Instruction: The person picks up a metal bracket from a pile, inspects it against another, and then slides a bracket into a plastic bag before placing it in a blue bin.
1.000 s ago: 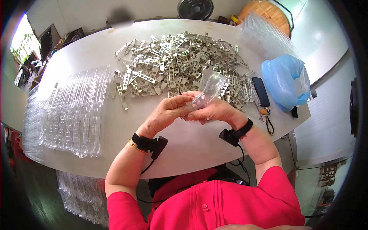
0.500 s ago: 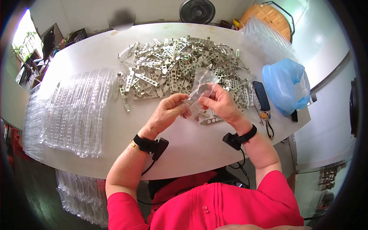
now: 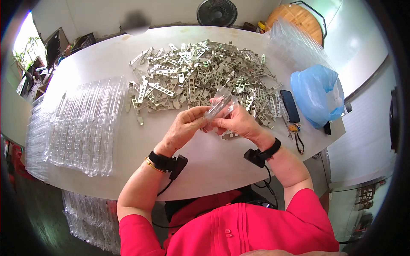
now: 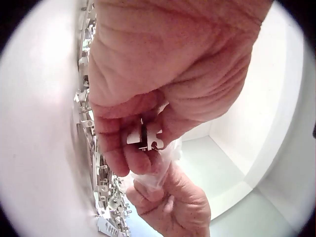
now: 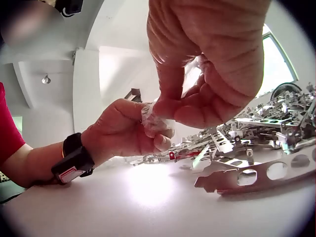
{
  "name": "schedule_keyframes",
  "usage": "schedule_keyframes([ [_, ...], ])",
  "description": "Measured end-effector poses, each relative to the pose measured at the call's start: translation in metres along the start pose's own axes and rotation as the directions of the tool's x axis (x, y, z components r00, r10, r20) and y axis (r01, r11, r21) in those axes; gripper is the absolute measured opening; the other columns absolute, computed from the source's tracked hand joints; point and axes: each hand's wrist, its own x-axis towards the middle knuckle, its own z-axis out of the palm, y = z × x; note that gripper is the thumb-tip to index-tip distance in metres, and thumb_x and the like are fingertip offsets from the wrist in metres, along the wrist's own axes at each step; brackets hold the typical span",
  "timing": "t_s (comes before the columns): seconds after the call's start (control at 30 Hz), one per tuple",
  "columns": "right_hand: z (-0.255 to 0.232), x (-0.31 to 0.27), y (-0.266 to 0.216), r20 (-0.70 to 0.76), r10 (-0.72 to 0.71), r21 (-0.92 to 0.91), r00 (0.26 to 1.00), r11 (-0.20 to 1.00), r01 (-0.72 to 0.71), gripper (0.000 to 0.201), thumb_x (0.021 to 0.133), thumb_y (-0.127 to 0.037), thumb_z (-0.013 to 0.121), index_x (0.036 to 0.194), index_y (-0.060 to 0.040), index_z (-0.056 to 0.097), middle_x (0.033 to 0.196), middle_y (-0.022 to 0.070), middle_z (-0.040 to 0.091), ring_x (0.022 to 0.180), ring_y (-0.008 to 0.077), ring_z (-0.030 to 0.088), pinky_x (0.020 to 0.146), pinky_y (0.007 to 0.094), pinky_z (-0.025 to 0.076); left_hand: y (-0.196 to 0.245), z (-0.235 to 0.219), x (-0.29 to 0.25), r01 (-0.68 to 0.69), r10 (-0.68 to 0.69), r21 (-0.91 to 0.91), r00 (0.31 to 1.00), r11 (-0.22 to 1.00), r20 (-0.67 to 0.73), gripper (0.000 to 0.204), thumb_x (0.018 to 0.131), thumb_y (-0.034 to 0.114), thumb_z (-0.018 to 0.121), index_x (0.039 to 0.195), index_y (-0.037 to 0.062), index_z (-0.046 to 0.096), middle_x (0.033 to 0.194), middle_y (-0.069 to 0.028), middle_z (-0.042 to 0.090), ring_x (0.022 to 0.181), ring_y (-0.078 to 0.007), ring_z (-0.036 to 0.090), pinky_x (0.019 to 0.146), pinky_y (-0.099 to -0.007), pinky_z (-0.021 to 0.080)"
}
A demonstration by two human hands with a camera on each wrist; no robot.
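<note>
Both hands meet over the near edge of a heap of perforated metal brackets (image 3: 205,72). The left hand (image 3: 181,130) grips a metal bracket (image 4: 144,136), whose end shows between its thumb and fingers in the left wrist view. Clear plastic wrap (image 3: 220,106) lies around the held part and sticks up between the hands. With thumb and fingers the right hand (image 3: 241,123) pinches this plastic (image 5: 150,118). A loose bracket (image 5: 266,173) lies on the table just below the right hand. How much of the held bracket is inside the plastic is hidden.
Flat plastic-wrapped bracket bundles (image 3: 83,128) lie at left. Along the right are a phone (image 3: 290,106), keys (image 3: 295,128), a blue bag (image 3: 318,96) and clear plastic sleeves (image 3: 297,42). A fan (image 3: 217,13) stands beyond the table (image 3: 196,170).
The right hand lifted away with the plastic, then came back down close to the left hand. The plastic has changed shape and bunched up. The left hand has hardly moved.
</note>
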Motion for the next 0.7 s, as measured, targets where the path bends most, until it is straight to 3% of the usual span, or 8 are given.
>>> schedule_keyframes([
  [0.07, -0.002, 0.0, 0.003, -0.023, 0.008, 0.037, 1.0, 0.999, -0.007, 0.016, 0.088, -0.011, 0.073, 0.1, 0.0001, 0.071, 0.081, 0.0033, 0.072, 0.064, 0.0083, 0.061, 0.058, 0.0243, 0.05, -0.001, 0.001, 0.001, 0.014, -0.013, 0.015, 1.0, 1.0, -0.003, 0.037, 0.099, 0.011, 0.059, 0.133, -0.0043, 0.055, 0.097, -0.0061, 0.069, 0.086, -0.012, 0.062, 0.081, -0.0286, 0.051],
  [0.13, -0.01, 0.003, 0.012, 0.103, 0.023, -0.009, 0.994, 1.0, -0.023, 0.057, 0.093, -0.014, 0.07, 0.14, 0.0012, 0.043, 0.096, 0.0049, 0.072, 0.079, 0.0093, 0.065, 0.068, 0.0232, 0.054, -0.002, 0.001, 0.001, 0.028, -0.028, 0.03, 1.0, 0.999, -0.009, 0.034, 0.1, 0.011, 0.059, 0.13, -0.0047, 0.056, 0.097, -0.0062, 0.069, 0.086, -0.0121, 0.062, 0.081, -0.0284, 0.051],
  [0.17, -0.016, 0.006, 0.018, 0.104, 0.023, -0.007, 0.994, 1.0, -0.023, 0.057, 0.093, -0.014, 0.07, 0.14, 0.0012, 0.043, 0.096, 0.0049, 0.072, 0.079, 0.0093, 0.065, 0.068, 0.0232, 0.054, -0.003, 0.001, 0.001, 0.018, -0.018, 0.05, 1.0, 0.999, -0.015, 0.033, 0.1, 0.011, 0.059, 0.129, -0.0048, 0.057, 0.097, -0.0063, 0.069, 0.086, -0.012, 0.062, 0.081, -0.0283, 0.051],
  [0.23, -0.025, 0.011, 0.023, 0.181, 0.06, -0.313, 0.982, 0.95, 0.0, 0.05, 0.09, -0.014, 0.073, 0.132, 0.0022, 0.051, 0.085, 0.0026, 0.071, 0.068, 0.0087, 0.061, 0.062, 0.023, 0.05, -0.005, -0.001, 0.001, 0.01, -0.008, 0.069, 1.0, 0.998, -0.023, 0.031, 0.1, 0.011, 0.059, 0.127, -0.0049, 0.058, 0.096, -0.0064, 0.069, 0.086, -0.0119, 0.063, 0.081, -0.0282, 0.051],
  [0.37, -0.031, -0.006, 0.006, 0.038, -0.018, -0.142, 0.999, 0.99, 0.023, 0.046, 0.093, -0.021, 0.072, 0.128, 0.0025, 0.054, 0.097, 0.0033, 0.069, 0.078, 0.0087, 0.062, 0.068, 0.0235, 0.051, -0.005, -0.005, 0.002, -0.002, 0.006, 0.121, 0.999, 0.993, -0.033, 0.031, 0.1, 0.012, 0.058, 0.126, -0.0049, 0.058, 0.094, -0.0065, 0.069, 0.086, -0.0121, 0.064, 0.082, -0.0282, 0.052],
  [0.43, -0.035, -0.007, -0.004, -0.084, -0.118, -0.065, 0.99, 0.991, 0.113, 0.045, 0.095, -0.025, 0.07, 0.127, 0.0018, 0.055, 0.105, 0.0036, 0.065, 0.087, 0.0085, 0.061, 0.075, 0.0235, 0.052, -0.006, -0.005, 0.002, -0.006, 0.01, 0.118, 1.0, 0.993, -0.028, 0.031, 0.1, 0.012, 0.058, 0.126, -0.0049, 0.059, 0.094, -0.0065, 0.069, 0.086, -0.0121, 0.064, 0.082, -0.0283, 0.053],
  [0.47, -0.039, -0.006, -0.007, -0.11, -0.124, -0.057, 0.986, 0.991, 0.118, 0.042, 0.096, -0.02, 0.069, 0.128, 0.0026, 0.054, 0.107, 0.004, 0.065, 0.091, 0.0085, 0.062, 0.08, 0.0228, 0.052, -0.006, -0.004, 0.002, -0.002, 0.006, 0.134, 1.0, 0.991, -0.027, 0.031, 0.1, 0.012, 0.058, 0.126, -0.0049, 0.059, 0.094, -0.0066, 0.069, 0.085, -0.0121, 0.064, 0.082, -0.0283, 0.053],
  [0.7, -0.033, -0.008, -0.008, -0.101, -0.106, -0.09, 0.989, 0.991, 0.096, 0.033, 0.096, -0.012, 0.068, 0.124, -0.0005, 0.057, 0.099, 0.0028, 0.067, 0.084, 0.0074, 0.063, 0.076, 0.0222, 0.053, -0.001, -0.001, 0.001, 0.0, 0.006, 0.145, 0.999, 0.989, -0.035, 0.031, 0.1, 0.013, 0.058, 0.126, -0.0044, 0.059, 0.093, -0.0061, 0.069, 0.085, -0.0117, 0.064, 0.081, -0.0279, 0.053],
])
